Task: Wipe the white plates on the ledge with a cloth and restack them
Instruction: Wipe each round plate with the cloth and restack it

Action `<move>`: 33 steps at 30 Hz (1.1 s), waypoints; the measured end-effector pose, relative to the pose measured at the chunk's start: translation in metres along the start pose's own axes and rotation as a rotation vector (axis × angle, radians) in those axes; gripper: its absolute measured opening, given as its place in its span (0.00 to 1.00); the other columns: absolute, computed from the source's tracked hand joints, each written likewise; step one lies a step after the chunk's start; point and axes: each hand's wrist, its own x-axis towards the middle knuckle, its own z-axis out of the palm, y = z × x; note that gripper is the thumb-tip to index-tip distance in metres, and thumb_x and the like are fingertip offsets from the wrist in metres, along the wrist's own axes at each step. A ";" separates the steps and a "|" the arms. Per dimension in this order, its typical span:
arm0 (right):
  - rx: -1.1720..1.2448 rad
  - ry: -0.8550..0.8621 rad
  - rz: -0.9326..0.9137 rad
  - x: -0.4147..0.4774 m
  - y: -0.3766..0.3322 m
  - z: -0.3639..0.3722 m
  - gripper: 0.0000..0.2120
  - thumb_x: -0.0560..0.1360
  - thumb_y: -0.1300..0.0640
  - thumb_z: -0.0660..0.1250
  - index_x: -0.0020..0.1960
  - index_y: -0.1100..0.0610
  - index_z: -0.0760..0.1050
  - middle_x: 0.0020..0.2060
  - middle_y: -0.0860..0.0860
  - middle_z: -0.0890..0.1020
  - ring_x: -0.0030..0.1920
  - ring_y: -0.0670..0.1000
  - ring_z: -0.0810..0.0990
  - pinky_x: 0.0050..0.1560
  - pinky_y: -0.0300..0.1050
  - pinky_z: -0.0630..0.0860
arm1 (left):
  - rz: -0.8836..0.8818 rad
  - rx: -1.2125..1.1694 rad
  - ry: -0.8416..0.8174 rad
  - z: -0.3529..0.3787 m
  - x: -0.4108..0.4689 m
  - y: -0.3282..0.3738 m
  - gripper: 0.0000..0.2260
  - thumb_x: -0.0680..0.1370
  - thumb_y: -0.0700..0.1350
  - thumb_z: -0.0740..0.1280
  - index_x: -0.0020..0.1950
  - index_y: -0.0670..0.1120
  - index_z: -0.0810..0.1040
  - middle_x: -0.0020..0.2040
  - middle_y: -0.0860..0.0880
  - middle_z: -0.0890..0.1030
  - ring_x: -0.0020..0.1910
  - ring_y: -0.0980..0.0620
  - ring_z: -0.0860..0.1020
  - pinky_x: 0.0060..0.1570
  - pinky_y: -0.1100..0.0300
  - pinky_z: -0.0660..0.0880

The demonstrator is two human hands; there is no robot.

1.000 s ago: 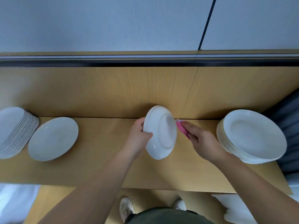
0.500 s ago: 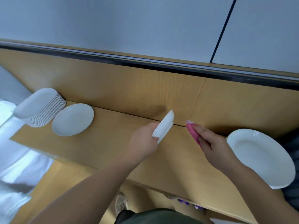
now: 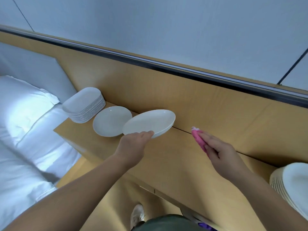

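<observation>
The left hand (image 3: 133, 145) is gripping a round white ceramic plate (image 3: 150, 121), fingers curled round its near rim, and is holding it almost level just above the light wooden ledge (image 3: 175, 157). The held plate is partly overlapping a second round white plate (image 3: 110, 120) lying alone towards the ledge's left end. At that end a stack of oblong white plates (image 3: 85, 105) is standing. The right hand (image 3: 220, 150) is hanging over the ledge's middle, fingers lying straight along a folded pink cloth (image 3: 197, 137); whether the thumb is pinching it underneath is hidden. A stack of round white plates (image 3: 290, 184) is sitting at the right end. Judging by this, restacking is under way. Next, the held plate needs centring over the lone one and lowering gently so the two nest.
</observation>
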 end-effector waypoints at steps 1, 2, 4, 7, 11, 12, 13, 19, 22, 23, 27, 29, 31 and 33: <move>-0.002 -0.011 -0.001 0.007 -0.003 0.008 0.25 0.79 0.74 0.56 0.71 0.55 0.71 0.68 0.33 0.70 0.71 0.37 0.66 0.67 0.26 0.61 | 0.013 0.017 -0.012 -0.001 -0.002 -0.014 0.23 0.63 0.31 0.67 0.57 0.43 0.77 0.36 0.48 0.82 0.26 0.47 0.77 0.22 0.61 0.70; -0.006 -0.023 -0.003 0.014 -0.006 0.015 0.25 0.79 0.74 0.56 0.71 0.54 0.71 0.68 0.33 0.70 0.71 0.37 0.66 0.67 0.26 0.61 | 0.021 0.036 -0.029 -0.001 -0.003 -0.026 0.24 0.61 0.29 0.70 0.56 0.41 0.79 0.36 0.48 0.82 0.26 0.47 0.77 0.21 0.60 0.70; -0.022 -0.039 -0.015 0.028 -0.012 0.030 0.25 0.80 0.73 0.56 0.71 0.53 0.70 0.68 0.33 0.70 0.71 0.37 0.66 0.67 0.27 0.61 | 0.018 0.085 -0.081 -0.003 -0.005 -0.051 0.27 0.55 0.28 0.76 0.53 0.39 0.82 0.35 0.47 0.82 0.25 0.46 0.77 0.21 0.59 0.70; -0.033 -0.045 -0.006 0.046 -0.016 0.051 0.26 0.80 0.74 0.55 0.71 0.53 0.70 0.69 0.34 0.70 0.71 0.37 0.66 0.68 0.28 0.61 | 0.002 0.126 -0.128 -0.002 -0.009 -0.087 0.28 0.51 0.29 0.77 0.51 0.38 0.83 0.34 0.47 0.82 0.24 0.47 0.76 0.21 0.61 0.69; -0.073 -0.049 0.020 0.062 -0.018 0.073 0.26 0.80 0.72 0.57 0.71 0.51 0.70 0.69 0.35 0.70 0.72 0.38 0.65 0.69 0.30 0.61 | -0.017 0.164 -0.193 0.007 -0.016 -0.129 0.29 0.49 0.31 0.79 0.50 0.39 0.83 0.33 0.48 0.81 0.23 0.48 0.76 0.20 0.63 0.68; -0.082 -0.047 0.027 0.065 -0.019 0.078 0.26 0.79 0.72 0.57 0.71 0.49 0.69 0.69 0.35 0.70 0.72 0.38 0.65 0.69 0.30 0.61 | -0.025 0.170 -0.216 0.010 -0.017 -0.139 0.29 0.49 0.31 0.79 0.50 0.39 0.83 0.33 0.48 0.81 0.23 0.48 0.76 0.19 0.62 0.69; -0.082 -0.045 0.036 0.068 -0.020 0.083 0.27 0.79 0.73 0.57 0.71 0.49 0.69 0.69 0.33 0.70 0.71 0.38 0.65 0.69 0.29 0.61 | -0.039 0.169 -0.244 0.013 -0.018 -0.148 0.29 0.49 0.31 0.79 0.50 0.39 0.83 0.33 0.47 0.81 0.23 0.47 0.76 0.19 0.62 0.69; -0.103 -0.043 0.075 0.081 -0.025 0.103 0.29 0.78 0.74 0.58 0.70 0.46 0.68 0.68 0.28 0.66 0.70 0.34 0.65 0.65 0.25 0.61 | -0.161 0.137 -0.352 0.031 -0.021 -0.182 0.28 0.67 0.31 0.72 0.67 0.41 0.74 0.50 0.45 0.82 0.39 0.44 0.81 0.34 0.55 0.75; -0.126 -0.047 0.098 0.085 -0.026 0.110 0.28 0.78 0.74 0.58 0.70 0.48 0.69 0.67 0.25 0.64 0.69 0.33 0.65 0.64 0.23 0.60 | -0.188 0.153 -0.418 0.039 -0.020 -0.188 0.28 0.76 0.35 0.61 0.76 0.46 0.61 0.64 0.47 0.76 0.55 0.45 0.77 0.47 0.53 0.72; -0.137 -0.048 0.100 0.086 -0.026 0.112 0.28 0.78 0.74 0.58 0.70 0.47 0.68 0.67 0.24 0.63 0.69 0.32 0.65 0.64 0.23 0.60 | -0.195 0.158 -0.428 0.041 -0.020 -0.188 0.28 0.77 0.35 0.60 0.76 0.46 0.60 0.64 0.47 0.75 0.55 0.45 0.77 0.48 0.53 0.72; -0.159 -0.056 0.097 0.090 -0.027 0.116 0.29 0.78 0.74 0.59 0.70 0.46 0.66 0.67 0.23 0.62 0.69 0.30 0.64 0.64 0.22 0.59 | -0.198 0.145 -0.451 0.049 -0.019 -0.192 0.28 0.76 0.35 0.62 0.76 0.45 0.60 0.64 0.46 0.76 0.55 0.45 0.77 0.48 0.53 0.73; -0.170 -0.067 0.100 0.091 -0.026 0.117 0.29 0.78 0.74 0.59 0.70 0.47 0.67 0.67 0.25 0.65 0.69 0.31 0.64 0.64 0.23 0.59 | -0.195 0.160 -0.459 0.053 -0.019 -0.194 0.28 0.76 0.35 0.61 0.76 0.45 0.60 0.64 0.46 0.76 0.55 0.45 0.77 0.49 0.53 0.73; -0.184 -0.062 0.107 0.092 -0.023 0.119 0.28 0.78 0.74 0.60 0.70 0.50 0.69 0.66 0.27 0.68 0.68 0.29 0.63 0.64 0.23 0.59 | -0.196 0.164 -0.468 0.058 -0.018 -0.196 0.28 0.77 0.35 0.60 0.76 0.46 0.60 0.64 0.46 0.76 0.56 0.45 0.77 0.49 0.53 0.73; -0.191 -0.067 0.112 0.094 -0.022 0.121 0.28 0.77 0.74 0.60 0.71 0.51 0.68 0.66 0.27 0.67 0.68 0.28 0.63 0.63 0.22 0.59 | -0.188 0.161 -0.497 0.064 -0.019 -0.199 0.26 0.77 0.36 0.60 0.75 0.47 0.61 0.64 0.47 0.76 0.57 0.45 0.77 0.50 0.53 0.73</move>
